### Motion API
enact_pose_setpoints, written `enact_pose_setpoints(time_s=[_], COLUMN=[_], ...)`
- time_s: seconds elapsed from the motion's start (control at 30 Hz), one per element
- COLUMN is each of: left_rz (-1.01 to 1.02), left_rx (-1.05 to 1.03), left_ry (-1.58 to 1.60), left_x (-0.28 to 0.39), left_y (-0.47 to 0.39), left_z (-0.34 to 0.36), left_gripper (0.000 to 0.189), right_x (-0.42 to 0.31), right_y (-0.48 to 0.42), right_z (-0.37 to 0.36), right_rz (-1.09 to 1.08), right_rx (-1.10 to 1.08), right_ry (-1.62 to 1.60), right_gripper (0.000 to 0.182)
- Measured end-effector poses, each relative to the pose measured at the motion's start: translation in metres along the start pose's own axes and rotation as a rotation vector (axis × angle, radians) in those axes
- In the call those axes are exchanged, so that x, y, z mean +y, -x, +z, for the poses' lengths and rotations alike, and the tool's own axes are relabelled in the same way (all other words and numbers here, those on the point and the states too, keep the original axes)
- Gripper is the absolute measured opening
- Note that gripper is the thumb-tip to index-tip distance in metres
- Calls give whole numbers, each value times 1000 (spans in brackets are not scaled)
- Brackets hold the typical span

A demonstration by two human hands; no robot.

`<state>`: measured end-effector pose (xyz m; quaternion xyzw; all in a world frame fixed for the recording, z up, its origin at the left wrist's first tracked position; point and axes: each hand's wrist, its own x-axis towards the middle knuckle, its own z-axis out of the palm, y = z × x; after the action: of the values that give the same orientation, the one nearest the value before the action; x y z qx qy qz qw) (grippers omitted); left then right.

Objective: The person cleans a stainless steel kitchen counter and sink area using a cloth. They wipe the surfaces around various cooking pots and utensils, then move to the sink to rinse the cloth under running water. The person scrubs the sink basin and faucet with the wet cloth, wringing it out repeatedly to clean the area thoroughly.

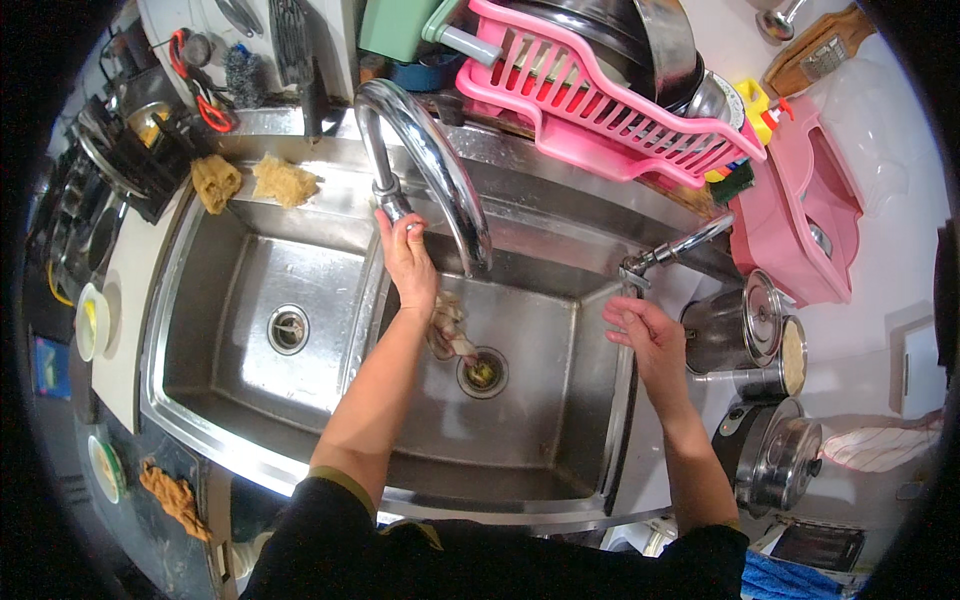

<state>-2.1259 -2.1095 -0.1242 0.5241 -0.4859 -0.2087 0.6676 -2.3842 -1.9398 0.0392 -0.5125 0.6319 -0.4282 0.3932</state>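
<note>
My left hand [409, 262] reaches across the double-bowl sink [501, 300] and grips the base of a tall chrome gooseneck faucet [431, 142], its fingers partly hiding the control there. No water is seen coming from the spout. Over the right rim of the sink, my right hand [643, 330] is raised with nothing in it, fingers a little apart. It is just below a smaller chrome tap [675, 247]. A wet, pale cloth [448, 330] lies in the right bowl, beside a drain [482, 373] holding yellowish-green scraps. The left bowl's drain [288, 329] also shows some debris.
Behind the sink stands a pink dish rack [600, 97] full of pans and bowls. Two sponges [285, 181] rest on the back-left ledge. At right are a pink box [795, 210], a lidded steel pot [716, 330] and a cooker [772, 450]. A brown cloth [174, 499] lies at left.
</note>
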Motion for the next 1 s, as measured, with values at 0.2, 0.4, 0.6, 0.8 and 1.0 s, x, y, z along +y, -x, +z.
enact_pose_setpoints(time_s=[0.2, 0.4, 0.6, 0.8, 1.0], left_rz=[32, -243, -260, -368, -377], left_rx=[-3, -69, -280, -394, -374], left_ry=[28, 161, 253, 62, -161], left_x=[-15, -38, 7, 78, 107], left_y=[3, 3, 17, 74, 107], left_z=[3, -4, -40, -129, -202], left_gripper=[17, 30, 48, 35, 24], right_x=[2, -39, -83, -104, -114], right_y=[0, -14, -120, -260, -326], right_z=[-8, -50, -163, -265, -306], right_rz=[12, 9, -151, -9, 13], right_rx=[86, 184, 485, 548, 560], right_ry=[-36, -33, -53, -223, -370], right_gripper=[25, 26, 28, 37, 32])
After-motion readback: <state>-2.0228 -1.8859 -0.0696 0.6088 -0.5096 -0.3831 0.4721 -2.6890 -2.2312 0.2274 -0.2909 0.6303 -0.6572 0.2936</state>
